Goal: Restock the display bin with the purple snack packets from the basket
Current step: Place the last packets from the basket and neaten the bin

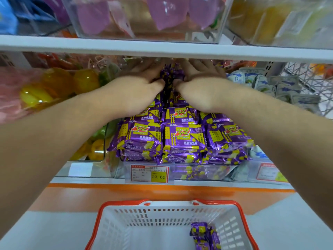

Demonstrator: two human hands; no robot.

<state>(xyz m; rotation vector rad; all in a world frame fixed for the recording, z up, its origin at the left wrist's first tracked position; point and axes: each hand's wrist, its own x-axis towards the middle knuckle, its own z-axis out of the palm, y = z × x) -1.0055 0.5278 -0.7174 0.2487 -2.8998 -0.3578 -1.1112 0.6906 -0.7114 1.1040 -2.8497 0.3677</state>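
Reaching: both bare arms stretch forward under the white upper shelf (pixel 162 48) into the back of the display bin (pixel 203 171).
Left hand: left hand (pixel 144 85) lies palm down on the rear packets, fingers spread forward, thumb pressed against a crumpled purple packet (pixel 171 73) at the centre.
Right hand: right hand (pixel 196 83) mirrors it, thumb on the same packet's other side; the packet is pinched between the two hands, fingertips partly hidden under the shelf edge.
Headroom: the gap between the top of the pile and the upper shelf looks narrow, and the knuckles sit close beneath that edge.
Side limits: a clear bin of yellow sweets (pixel 59 83) sits just beside on the left, blue-and-white packets (pixel 281 85) on the right.
Stock in bin: purple snack packets (pixel 183 138) in shiny foil with yellow patches and a red "3+2" mark, stacked in rows and layers up to the bin's front lip.
Front edge: a price tag (pixel 150 174) reading 23.60 hangs on the bin's clear front wall.
Basket: white basket with red rim (pixel 239 213) stands below the shelf front, holding a few leftover purple packets (pixel 204 235) in its right corner.
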